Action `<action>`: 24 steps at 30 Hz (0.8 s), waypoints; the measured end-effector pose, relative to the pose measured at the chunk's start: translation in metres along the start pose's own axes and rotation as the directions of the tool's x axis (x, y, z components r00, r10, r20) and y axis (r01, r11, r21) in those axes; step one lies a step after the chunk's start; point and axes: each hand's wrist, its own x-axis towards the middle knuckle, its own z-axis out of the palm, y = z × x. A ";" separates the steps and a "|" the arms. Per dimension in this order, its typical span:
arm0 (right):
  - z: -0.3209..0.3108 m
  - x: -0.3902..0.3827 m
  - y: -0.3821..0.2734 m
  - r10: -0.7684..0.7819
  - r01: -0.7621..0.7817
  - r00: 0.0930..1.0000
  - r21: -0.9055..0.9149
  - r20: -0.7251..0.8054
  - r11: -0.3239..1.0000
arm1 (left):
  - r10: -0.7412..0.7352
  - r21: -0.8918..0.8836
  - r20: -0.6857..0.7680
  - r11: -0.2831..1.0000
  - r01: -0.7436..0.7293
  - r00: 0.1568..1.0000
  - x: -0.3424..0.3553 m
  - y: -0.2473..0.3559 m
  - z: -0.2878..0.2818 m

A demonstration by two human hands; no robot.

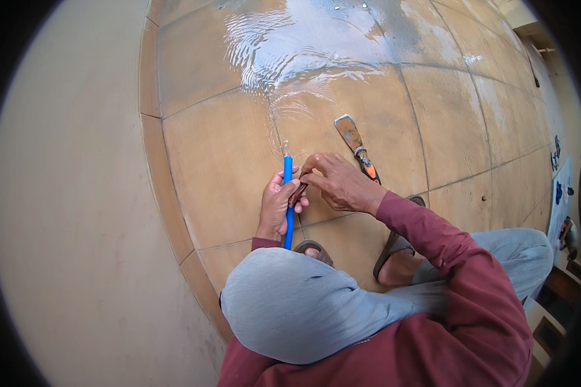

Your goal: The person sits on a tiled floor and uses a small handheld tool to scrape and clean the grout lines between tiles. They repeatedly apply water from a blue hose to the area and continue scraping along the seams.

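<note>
My left hand (pixel 279 205) is closed round a blue hose (pixel 288 169), whose open end points away from me over the tiles. Clear water (pixel 286 148) runs out of that end. Against the hose, in the left palm, lies a small dark reddish-brown piece (pixel 297 195) that I cannot identify. My right hand (pixel 339 184) is bent over it from the right, with thumb and fingers pinched together on its upper end. Just beyond the right hand a scraper (pixel 354 140) with a rusty, dirty blade and an orange-and-black handle lies on the floor.
Tan tiles (pixel 219 161) with dark joints cover the floor. A rippling puddle (pixel 316 51) spreads ahead. At left, a pale wall (pixel 71 193) rises from a tiled skirting (pixel 163 174). My sandalled feet and bent knee (pixel 290 303) are close below my hands. Someone else (pixel 568 237) is at far right.
</note>
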 end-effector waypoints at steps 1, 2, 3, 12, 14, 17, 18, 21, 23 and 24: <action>-0.007 0.003 -0.004 -0.015 0.014 0.999 0.035 0.035 0.999 | -0.014 0.011 -0.003 1.000 0.014 1.000 -0.004 0.007 0.003; -0.012 0.004 -0.005 -0.026 0.021 0.997 0.062 0.073 0.998 | -0.031 0.018 0.003 0.999 0.031 1.000 -0.005 0.010 0.007; -0.016 0.002 0.002 0.007 -0.019 0.981 0.063 0.196 0.998 | -0.050 0.025 0.012 0.998 0.050 0.999 -0.005 0.011 0.011; -0.045 -0.032 0.048 0.469 -0.399 0.883 -0.491 0.023 0.775 | 0.218 0.551 -0.196 0.831 -0.077 0.956 0.024 -0.022 0.003; -0.022 -0.053 0.050 0.550 -0.483 0.831 -0.382 0.085 0.788 | 0.241 0.561 -0.194 0.822 -0.094 0.951 0.023 -0.024 0.008; -0.033 -0.072 0.066 0.573 -0.505 0.809 -0.348 0.129 0.790 | 0.203 0.597 -0.194 0.801 -0.048 0.960 0.022 -0.023 0.003; -0.056 -0.082 0.081 0.540 -0.459 0.831 -0.382 0.134 0.802 | 0.203 0.653 -0.188 0.757 -0.031 0.961 0.020 -0.023 0.004; -0.156 -0.121 0.122 0.615 -0.466 0.748 -0.462 0.250 0.755 | 0.246 0.813 -0.129 0.581 -0.040 0.961 0.017 -0.023 0.007; -0.233 -0.137 0.127 0.666 -0.493 0.658 -0.467 0.353 0.734 | 0.347 0.900 -0.045 0.420 -0.113 0.937 0.015 -0.022 0.004; -0.275 -0.141 0.120 0.708 -0.510 0.580 -0.498 0.403 0.701 | 0.357 0.923 -0.002 0.360 -0.135 0.934 0.013 -0.017 0.008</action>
